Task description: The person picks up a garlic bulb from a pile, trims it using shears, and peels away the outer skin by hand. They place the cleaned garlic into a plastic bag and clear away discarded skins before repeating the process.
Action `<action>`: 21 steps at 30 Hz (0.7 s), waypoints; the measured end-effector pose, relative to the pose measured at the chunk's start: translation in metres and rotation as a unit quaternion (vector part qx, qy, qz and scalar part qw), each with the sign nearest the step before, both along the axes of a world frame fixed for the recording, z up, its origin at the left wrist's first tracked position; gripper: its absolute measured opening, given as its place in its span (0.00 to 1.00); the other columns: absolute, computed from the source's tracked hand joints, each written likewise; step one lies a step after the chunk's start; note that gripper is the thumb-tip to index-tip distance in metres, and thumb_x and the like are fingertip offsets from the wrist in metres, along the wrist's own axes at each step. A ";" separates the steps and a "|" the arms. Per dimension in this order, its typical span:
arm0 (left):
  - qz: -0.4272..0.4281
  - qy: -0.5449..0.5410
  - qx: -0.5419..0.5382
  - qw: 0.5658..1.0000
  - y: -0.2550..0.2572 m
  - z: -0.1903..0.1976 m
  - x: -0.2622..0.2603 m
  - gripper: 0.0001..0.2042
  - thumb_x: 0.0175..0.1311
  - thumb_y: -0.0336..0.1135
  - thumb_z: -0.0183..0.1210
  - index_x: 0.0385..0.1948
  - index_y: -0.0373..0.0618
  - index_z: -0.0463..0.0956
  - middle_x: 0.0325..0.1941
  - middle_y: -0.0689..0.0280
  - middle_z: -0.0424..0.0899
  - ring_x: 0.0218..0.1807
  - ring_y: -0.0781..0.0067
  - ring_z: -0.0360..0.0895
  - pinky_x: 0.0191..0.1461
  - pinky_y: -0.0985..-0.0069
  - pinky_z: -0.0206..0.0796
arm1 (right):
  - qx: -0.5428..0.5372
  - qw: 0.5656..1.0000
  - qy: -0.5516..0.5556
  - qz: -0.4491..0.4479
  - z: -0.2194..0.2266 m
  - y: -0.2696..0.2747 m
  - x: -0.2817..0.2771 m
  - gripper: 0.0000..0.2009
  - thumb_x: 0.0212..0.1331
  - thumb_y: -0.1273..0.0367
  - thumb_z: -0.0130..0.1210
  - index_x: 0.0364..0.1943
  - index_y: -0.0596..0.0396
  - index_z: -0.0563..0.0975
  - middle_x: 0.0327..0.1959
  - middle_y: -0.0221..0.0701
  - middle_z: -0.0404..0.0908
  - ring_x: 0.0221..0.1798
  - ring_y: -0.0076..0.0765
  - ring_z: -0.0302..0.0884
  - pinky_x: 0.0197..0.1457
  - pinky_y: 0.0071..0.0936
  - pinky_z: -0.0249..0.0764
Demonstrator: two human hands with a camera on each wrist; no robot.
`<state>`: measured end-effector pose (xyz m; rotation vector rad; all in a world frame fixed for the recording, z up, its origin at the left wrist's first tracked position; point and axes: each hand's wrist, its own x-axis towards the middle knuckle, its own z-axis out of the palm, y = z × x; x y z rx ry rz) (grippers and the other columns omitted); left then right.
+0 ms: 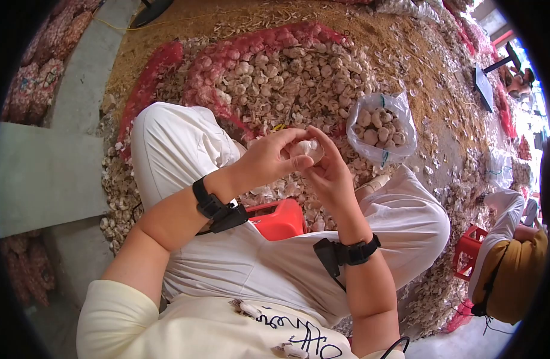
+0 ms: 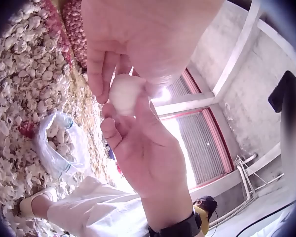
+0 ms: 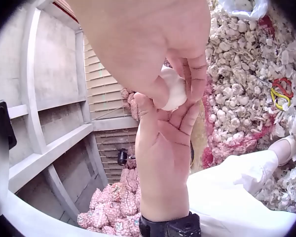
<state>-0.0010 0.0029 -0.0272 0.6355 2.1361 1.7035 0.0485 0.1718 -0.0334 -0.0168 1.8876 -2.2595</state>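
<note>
A whitish garlic bulb (image 1: 309, 149) (image 2: 124, 95) (image 3: 174, 90) is held between both hands above the lap. My left hand (image 1: 264, 160) (image 2: 143, 42) (image 3: 164, 158) grips it from the left, its thumb on the near side and fingers curled over the far side. From the right, my right hand (image 1: 333, 176) (image 2: 150, 153) (image 3: 148, 39) holds the same bulb with bent fingers and thumb. The fingertips of the two hands meet around it, hiding part of its surface.
Loose garlic bulbs (image 1: 287, 81) lie on red netting beyond the knees. A clear plastic bag (image 1: 370, 149) holding bulbs stands to their right. Peelings cover the floor. A red plastic object (image 1: 281, 220) is between the legs; another person (image 1: 508, 275) sits at the right.
</note>
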 end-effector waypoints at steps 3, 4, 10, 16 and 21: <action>-0.072 0.059 -0.156 0.983 -0.005 -0.001 -0.007 0.34 0.60 0.63 0.54 0.53 0.38 0.68 0.45 0.66 0.74 0.42 0.78 0.73 0.46 0.77 0.67 | -0.007 1.000 0.012 0.007 -0.006 -0.003 0.002 0.30 0.57 0.82 0.53 0.65 0.53 0.61 0.57 0.34 0.69 0.53 0.28 0.75 0.50 0.20 0.74; -0.071 0.068 -0.141 0.985 -0.005 -0.005 -0.006 0.33 0.62 0.64 0.51 0.52 0.38 0.69 0.44 0.67 0.74 0.41 0.78 0.72 0.45 0.78 0.67 | -0.021 1.000 0.001 0.004 -0.002 -0.003 0.003 0.29 0.57 0.82 0.54 0.65 0.53 0.62 0.57 0.35 0.69 0.53 0.28 0.75 0.50 0.21 0.74; -0.063 -0.148 0.048 0.986 0.000 0.007 -0.002 0.29 0.68 0.58 0.47 0.53 0.38 0.70 0.42 0.68 0.76 0.39 0.80 0.73 0.43 0.80 0.67 | 0.010 1.000 0.025 -0.003 0.004 -0.003 0.003 0.31 0.56 0.82 0.55 0.65 0.53 0.62 0.56 0.36 0.71 0.51 0.28 0.76 0.50 0.23 0.75; -0.057 -0.176 0.044 0.982 -0.007 -0.007 -0.012 0.29 0.68 0.56 0.48 0.58 0.38 0.68 0.45 0.66 0.78 0.43 0.81 0.75 0.42 0.81 0.70 | 0.022 0.999 0.034 -0.005 0.007 -0.001 0.003 0.31 0.56 0.81 0.55 0.66 0.55 0.61 0.53 0.36 0.73 0.50 0.28 0.77 0.50 0.23 0.74; -0.057 -0.231 0.094 0.967 -0.008 -0.008 -0.009 0.30 0.66 0.54 0.52 0.60 0.36 0.65 0.49 0.65 0.77 0.47 0.80 0.76 0.46 0.80 0.71 | -0.014 0.999 0.045 -0.018 0.005 -0.002 0.003 0.31 0.56 0.81 0.55 0.66 0.55 0.61 0.52 0.34 0.74 0.50 0.26 0.76 0.51 0.23 0.74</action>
